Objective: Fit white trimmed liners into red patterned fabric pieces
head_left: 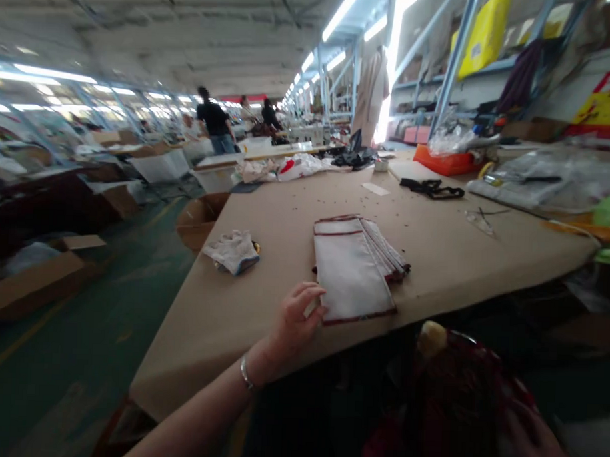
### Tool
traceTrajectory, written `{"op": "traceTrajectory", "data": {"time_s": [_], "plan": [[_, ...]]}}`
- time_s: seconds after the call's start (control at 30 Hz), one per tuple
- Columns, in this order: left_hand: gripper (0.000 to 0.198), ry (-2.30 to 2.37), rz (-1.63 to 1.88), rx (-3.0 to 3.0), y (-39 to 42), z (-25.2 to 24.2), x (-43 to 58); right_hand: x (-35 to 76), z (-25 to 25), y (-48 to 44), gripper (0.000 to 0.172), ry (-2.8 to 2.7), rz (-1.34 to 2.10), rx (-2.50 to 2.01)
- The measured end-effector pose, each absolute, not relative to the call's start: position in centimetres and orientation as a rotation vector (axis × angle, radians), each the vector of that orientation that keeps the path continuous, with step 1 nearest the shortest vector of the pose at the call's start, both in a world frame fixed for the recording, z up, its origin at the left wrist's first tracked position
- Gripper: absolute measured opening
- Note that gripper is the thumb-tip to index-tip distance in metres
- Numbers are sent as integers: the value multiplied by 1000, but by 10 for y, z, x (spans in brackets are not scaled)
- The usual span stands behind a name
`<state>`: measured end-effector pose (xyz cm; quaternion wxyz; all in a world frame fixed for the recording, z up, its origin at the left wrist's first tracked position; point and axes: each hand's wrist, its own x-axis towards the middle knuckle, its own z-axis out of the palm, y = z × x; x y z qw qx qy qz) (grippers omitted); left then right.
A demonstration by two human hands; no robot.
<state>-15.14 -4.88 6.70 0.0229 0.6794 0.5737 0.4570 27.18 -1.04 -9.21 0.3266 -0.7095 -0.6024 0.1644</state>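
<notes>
A stack of grey fabric pieces with dark red edging (356, 267) lies on the brown table (265, 220) near its front edge. My left hand (296, 318) rests on the table with its fingers touching the near left corner of the stack; a bracelet sits on the wrist. My right hand (530, 440) is low at the bottom right, below the table edge, pressed on a dark red fabric bundle (454, 394) in my lap. Whether it grips the bundle is unclear.
A crumpled pair of white gloves (233, 251) lies left of the stack. Black straps (431, 187), an orange tray (447, 161) and plastic bags sit farther back. Cardboard boxes (198, 218) stand on the green floor at left. People stand far down the hall.
</notes>
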Motion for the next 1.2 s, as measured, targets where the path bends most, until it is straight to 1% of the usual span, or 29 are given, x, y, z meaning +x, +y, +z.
{"op": "traceTrajectory", "data": {"time_s": [0.1, 0.2, 0.3, 0.37, 0.47, 0.53, 0.6, 0.7, 0.8, 0.87, 0.97, 1.03, 1.07, 1.17, 1.2], "plan": [[26, 1694, 1138, 2320, -43, 65, -151, 262, -97, -47, 43, -1622, 573, -1776], [25, 1678, 908, 2435, -39, 64, -149, 225, -87, -68, 32, -1802, 697, -1468], [21, 1695, 747, 2454, -37, 65, -147, 189, -72, -78, 20, -1948, 744, -1194], [21, 1672, 667, 2483, -36, 66, -146, 172, -64, -82, 18, -1998, 751, -1054], [28, 1638, 593, 2552, -36, 67, -146, 156, -55, -82, 19, -2031, 754, -923], [26, 1628, 597, 2581, -36, 68, -146, 148, -49, -79, 19, -2077, 780, -863], [20, 1614, 620, 2580, -35, 69, -146, 141, -38, -73, 18, -2149, 797, -811], [14, 1605, 640, 2550, -34, 70, -145, 129, -11, -59, 18, -2240, 760, -749], [21, 1620, 625, 2538, -31, 71, -145, 114, 27, -39, 19, -2281, 714, -654], [23, 1662, 606, 2521, -29, 69, -144, 98, 52, -22, 19, -2292, 626, -610], [18, 1856, 640, 2401, -25, 68, -140, 68, 77, 2, 19, -2381, 360, -681], [16, 1992, 732, 2277, -26, 69, -135, 46, 86, 15, 23, -2491, 212, -773], [16, 2035, 794, 2220, -27, 71, -132, 37, 88, 20, 22, -2548, 163, -819], [17, 2071, 989, 2086, -29, 76, -126, 18, 88, 36, 12, -2670, 60, -921], [18, 2075, 1056, 2053, -30, 77, -126, 16, 88, 44, 14, -2676, 21, -945]]}}
